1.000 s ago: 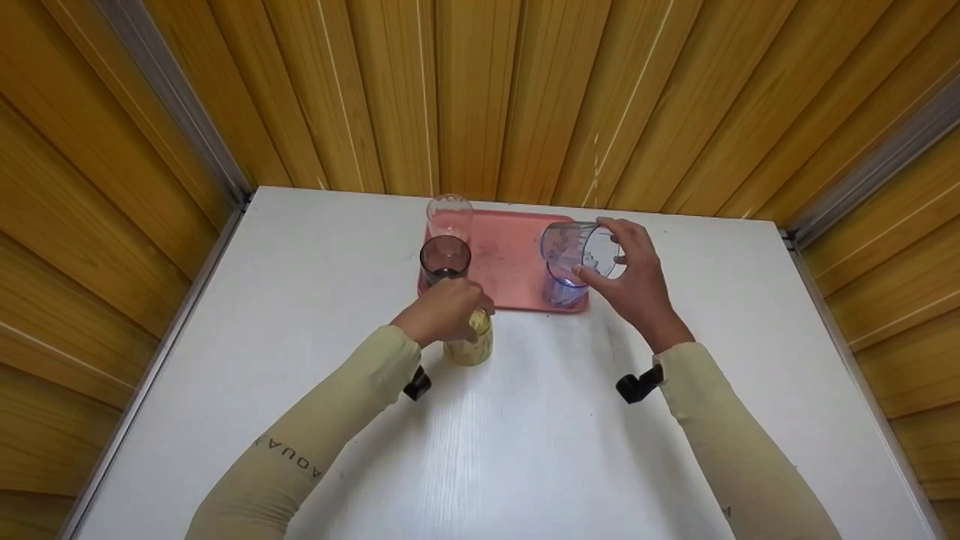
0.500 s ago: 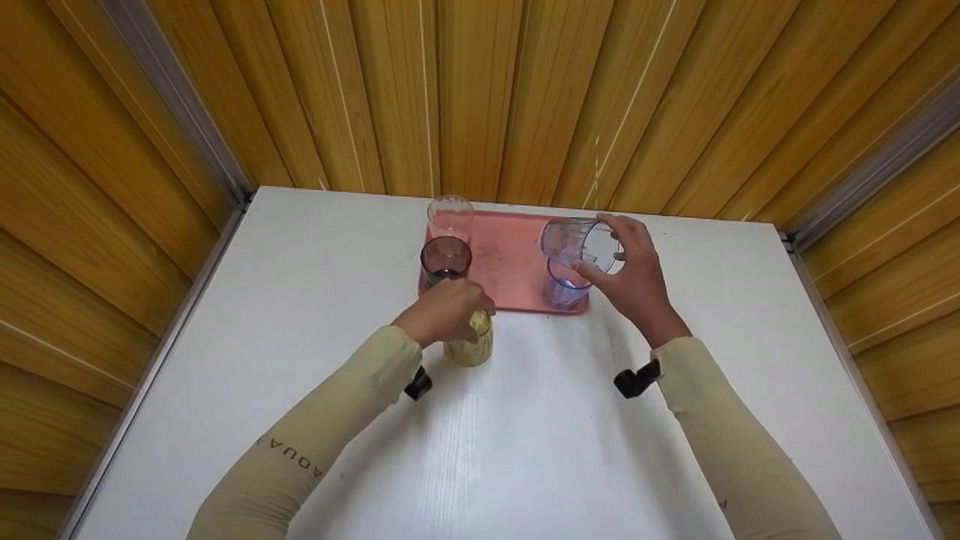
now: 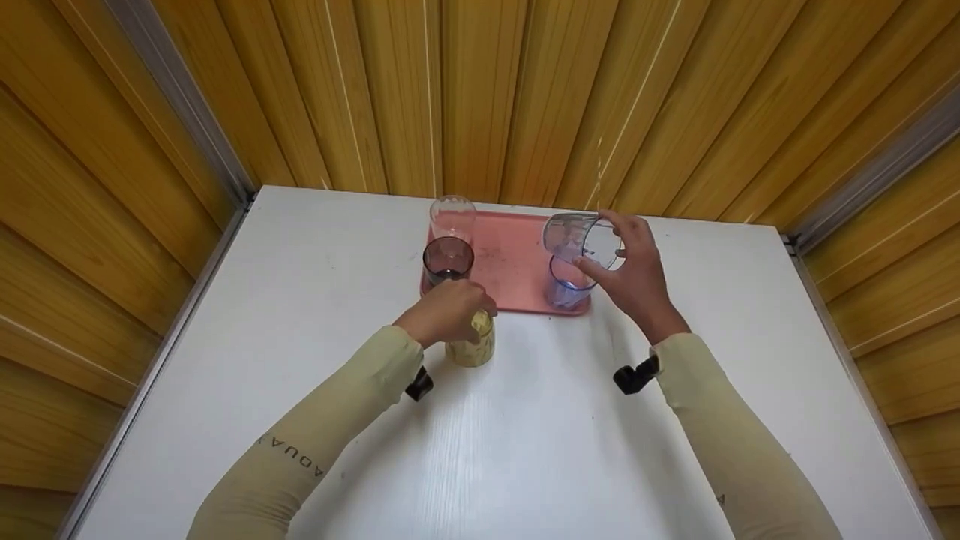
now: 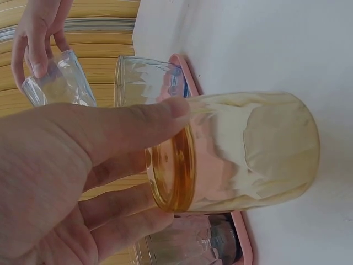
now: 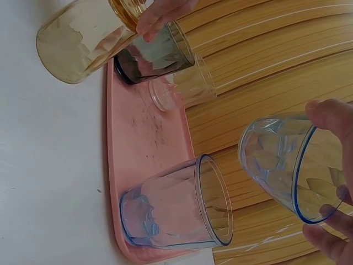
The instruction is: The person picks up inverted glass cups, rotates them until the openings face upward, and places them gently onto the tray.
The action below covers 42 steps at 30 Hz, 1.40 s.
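My left hand (image 3: 446,311) grips a yellow-tinted glass (image 3: 471,352) by its thick amber base, thumb on one side and fingers on the other. That glass is upside down, rim toward the white table, just in front of the pink tray. My right hand (image 3: 637,274) holds a clear, blue-rimmed glass (image 5: 273,160) near its rim with thumb and fingertips. It is tilted, base to the left in the head view, above another blue-rimmed glass (image 5: 171,207). This lower one stands upright on the tray's right front corner.
On the left side of the pink tray (image 3: 517,262) stand a dark smoky glass (image 3: 448,256) and, behind it, a colourless glass (image 3: 452,214). A wood-slat wall (image 3: 480,97) rises directly behind the white table (image 3: 525,450).
My right hand has lifted its glass slightly, so more of the blue-rimmed glass below shows. My left hand stays on the yellow-tinted glass.
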Tool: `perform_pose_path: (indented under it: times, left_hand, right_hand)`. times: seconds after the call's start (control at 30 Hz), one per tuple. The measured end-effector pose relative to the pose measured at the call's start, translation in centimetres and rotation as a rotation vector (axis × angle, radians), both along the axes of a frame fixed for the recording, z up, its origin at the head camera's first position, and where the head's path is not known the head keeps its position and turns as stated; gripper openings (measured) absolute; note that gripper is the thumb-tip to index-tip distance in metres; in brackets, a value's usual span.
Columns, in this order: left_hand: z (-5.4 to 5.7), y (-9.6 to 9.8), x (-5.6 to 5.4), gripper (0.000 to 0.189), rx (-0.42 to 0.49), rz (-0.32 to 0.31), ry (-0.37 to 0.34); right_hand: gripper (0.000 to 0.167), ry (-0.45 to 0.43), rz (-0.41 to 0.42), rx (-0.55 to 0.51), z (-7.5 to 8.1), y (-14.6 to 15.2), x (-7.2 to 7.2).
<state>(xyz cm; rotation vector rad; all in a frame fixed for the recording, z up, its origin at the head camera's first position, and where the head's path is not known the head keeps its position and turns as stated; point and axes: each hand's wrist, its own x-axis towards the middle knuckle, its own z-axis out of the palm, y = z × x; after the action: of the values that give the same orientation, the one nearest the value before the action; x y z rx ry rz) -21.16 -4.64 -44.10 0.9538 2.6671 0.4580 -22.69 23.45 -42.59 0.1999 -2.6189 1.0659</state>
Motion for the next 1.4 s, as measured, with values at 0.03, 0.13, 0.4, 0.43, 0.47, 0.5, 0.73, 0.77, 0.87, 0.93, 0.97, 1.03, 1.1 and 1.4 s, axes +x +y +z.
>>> perform_pose_path:
  times: [0.03, 0.13, 0.4, 0.43, 0.47, 0.5, 0.73, 0.77, 0.87, 0.93, 0.97, 1.03, 1.1, 1.4]
  left_hand:
    - [0.0, 0.0, 0.0, 0.044, 0.000, 0.001, 0.000]
    - [0.0, 0.0, 0.0, 0.044, -0.004, 0.003, 0.003]
    - [0.0, 0.0, 0.0, 0.043, -0.002, 0.006, 0.001]
    - [0.0, 0.0, 0.0, 0.043, -0.001, 0.005, 0.001]
    - [0.0, 0.0, 0.0, 0.043, -0.001, 0.005, 0.000]
    - [0.0, 0.0, 0.0, 0.043, 0.000, 0.003, 0.000]
    - [0.1, 0.0, 0.0, 0.043, 0.000, -0.004, 0.011]
    - [0.1, 0.0, 0.0, 0.043, 0.003, -0.006, 0.015]
    - [0.0, 0.0, 0.0, 0.043, 0.007, -0.009, 0.024]
    - [0.0, 0.0, 0.0, 0.043, 0.009, -0.006, 0.021]
    - [0.0, 0.0, 0.0, 0.043, 0.010, -0.003, 0.018]
    - [0.0, 0.1, 0.0, 0.042, 0.011, 0.004, 0.011]
    - [0.0, 0.1, 0.0, 0.042, 0.015, 0.008, 0.005]
    - [0.1, 0.2, 0.1, 0.043, 0.008, 0.016, -0.009]
  right_hand:
    - [0.073, -0.002, -0.001, 0.000, 0.0, 0.0, 0.0]
    - [0.073, -0.009, -0.007, 0.006, 0.1, -0.1, -0.2]
    - [0.073, -0.013, -0.009, 0.028, 0.2, -0.1, -0.6]
    - [0.073, -0.012, -0.008, 0.031, 0.2, -0.1, -0.6]
    - [0.073, -0.010, -0.007, 0.035, 0.2, 0.0, -0.7]
    - [0.073, -0.009, -0.007, 0.038, 0.2, 0.0, -0.7]
    - [0.075, 0.003, -0.003, 0.062, 0.1, 0.1, -1.2]
    - [0.075, 0.006, -0.003, 0.065, 0.1, 0.1, -1.2]
    - [0.075, 0.010, 0.000, 0.073, 0.1, 0.2, -1.4]
    - [0.074, 0.005, -0.002, 0.080, 0.2, 0.2, -1.4]
    - [0.074, 0.002, -0.002, 0.085, 0.2, 0.2, -1.5]
    - [0.073, -0.003, -0.003, 0.091, 0.2, 0.2, -1.5]
    - [0.073, -0.009, -0.006, 0.094, 0.3, 0.2, -1.6]
    - [0.075, -0.042, -0.025, 0.107, 0.4, 0.2, -1.9]
